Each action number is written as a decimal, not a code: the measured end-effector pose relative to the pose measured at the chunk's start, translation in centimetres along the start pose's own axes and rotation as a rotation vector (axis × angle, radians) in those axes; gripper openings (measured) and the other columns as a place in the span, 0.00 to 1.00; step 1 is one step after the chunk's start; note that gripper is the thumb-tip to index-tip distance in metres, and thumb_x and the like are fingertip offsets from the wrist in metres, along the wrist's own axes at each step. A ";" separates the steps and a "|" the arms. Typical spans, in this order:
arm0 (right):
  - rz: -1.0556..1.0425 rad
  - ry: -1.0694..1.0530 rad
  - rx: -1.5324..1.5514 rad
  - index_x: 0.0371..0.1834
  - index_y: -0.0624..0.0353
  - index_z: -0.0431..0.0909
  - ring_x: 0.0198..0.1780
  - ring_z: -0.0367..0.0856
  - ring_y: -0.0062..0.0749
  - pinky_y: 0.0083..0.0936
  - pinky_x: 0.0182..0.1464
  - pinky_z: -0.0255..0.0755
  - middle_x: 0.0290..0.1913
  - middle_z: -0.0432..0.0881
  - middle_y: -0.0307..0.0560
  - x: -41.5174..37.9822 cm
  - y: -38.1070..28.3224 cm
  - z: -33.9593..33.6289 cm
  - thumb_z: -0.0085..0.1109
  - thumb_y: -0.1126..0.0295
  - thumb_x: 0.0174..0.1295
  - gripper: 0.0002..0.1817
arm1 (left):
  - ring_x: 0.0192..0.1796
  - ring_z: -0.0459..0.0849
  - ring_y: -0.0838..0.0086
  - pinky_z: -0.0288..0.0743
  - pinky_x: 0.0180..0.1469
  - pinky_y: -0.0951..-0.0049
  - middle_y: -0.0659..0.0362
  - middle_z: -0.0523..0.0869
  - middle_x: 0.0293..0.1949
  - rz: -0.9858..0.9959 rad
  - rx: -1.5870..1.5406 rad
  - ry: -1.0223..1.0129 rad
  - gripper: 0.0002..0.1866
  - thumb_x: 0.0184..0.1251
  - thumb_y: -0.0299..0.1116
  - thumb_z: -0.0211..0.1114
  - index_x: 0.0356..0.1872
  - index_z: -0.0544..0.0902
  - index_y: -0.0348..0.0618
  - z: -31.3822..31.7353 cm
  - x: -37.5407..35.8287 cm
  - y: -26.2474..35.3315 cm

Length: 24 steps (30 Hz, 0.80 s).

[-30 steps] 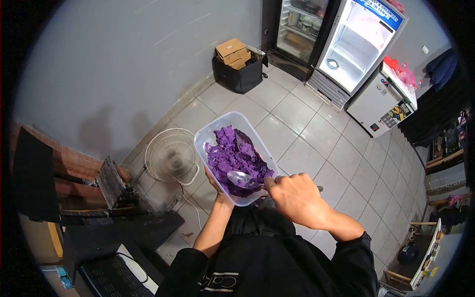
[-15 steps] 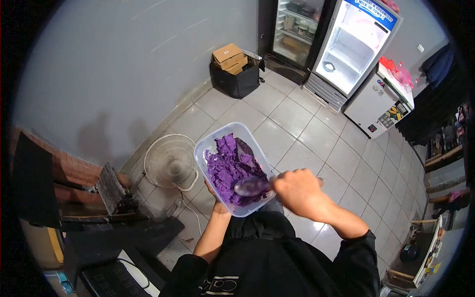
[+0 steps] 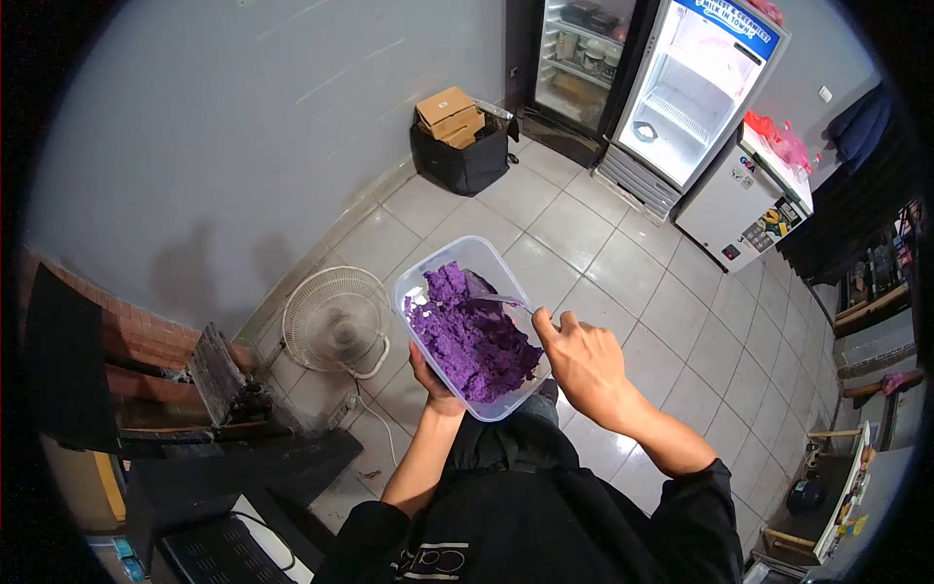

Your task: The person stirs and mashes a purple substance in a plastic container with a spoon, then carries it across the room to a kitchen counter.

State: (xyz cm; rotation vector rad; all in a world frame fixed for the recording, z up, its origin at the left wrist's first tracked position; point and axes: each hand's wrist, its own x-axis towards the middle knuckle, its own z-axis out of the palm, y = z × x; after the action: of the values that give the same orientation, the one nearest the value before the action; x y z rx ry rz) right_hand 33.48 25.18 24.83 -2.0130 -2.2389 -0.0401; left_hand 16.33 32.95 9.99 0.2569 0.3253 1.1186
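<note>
A clear plastic container [image 3: 476, 249] is tilted in front of my body, with a mass of purple mash [image 3: 472, 346] inside. My left hand [image 3: 435, 383] grips its lower left side, the fingers partly hidden underneath. My right hand [image 3: 588, 364] is closed round the handle of a metal spoon [image 3: 498, 298], at the container's right side. The spoon reaches over the rim, its bowl against the upper part of the mash. A few white bits lie at the container's left inner edge.
A white round fan [image 3: 337, 319] stands on the tiled floor to the left. Farther off are a black bag [image 3: 461, 166] with cardboard boxes, a lit fridge [image 3: 686, 102] and a white chest freezer [image 3: 732, 204]. Dark equipment [image 3: 233, 477] stands at lower left.
My right hand has turned, and the spoon has moved from the lower part of the mash up to its upper part. The container has shifted slightly right and up.
</note>
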 end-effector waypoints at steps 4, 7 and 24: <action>0.036 -0.044 0.008 0.55 0.67 0.66 0.28 0.83 0.48 0.39 0.27 0.75 0.31 0.78 0.55 -0.1 -0.3 1.0 0.54 0.79 0.53 0.23 | 0.61 0.77 0.56 0.71 0.65 0.52 0.52 0.77 0.61 0.047 0.058 -0.019 0.47 0.60 0.77 0.46 0.69 0.68 0.49 -0.2 0.0 -0.2; -0.007 -0.040 -0.035 0.53 0.69 0.67 0.27 0.84 0.46 0.36 0.26 0.75 0.31 0.79 0.55 -0.2 -0.3 1.0 0.54 0.78 0.54 0.21 | 0.65 0.74 0.57 0.68 0.68 0.51 0.53 0.74 0.64 0.042 0.058 -0.084 0.46 0.61 0.73 0.50 0.71 0.65 0.48 0.4 -0.1 0.0; -0.153 0.018 -0.272 0.43 0.78 0.75 0.20 0.82 0.32 0.24 0.19 0.75 0.21 0.79 0.51 -0.5 -1.6 2.6 0.55 0.75 0.53 0.16 | 0.66 0.73 0.56 0.67 0.68 0.49 0.54 0.71 0.66 0.028 0.004 -0.134 0.44 0.63 0.70 0.52 0.72 0.62 0.48 -2.0 0.5 -1.0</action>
State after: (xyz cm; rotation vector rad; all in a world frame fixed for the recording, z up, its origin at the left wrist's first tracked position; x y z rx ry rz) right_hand 31.76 24.81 22.27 -1.9446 -2.4872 -0.3968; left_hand 16.58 33.09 7.76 0.3393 0.2055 1.1222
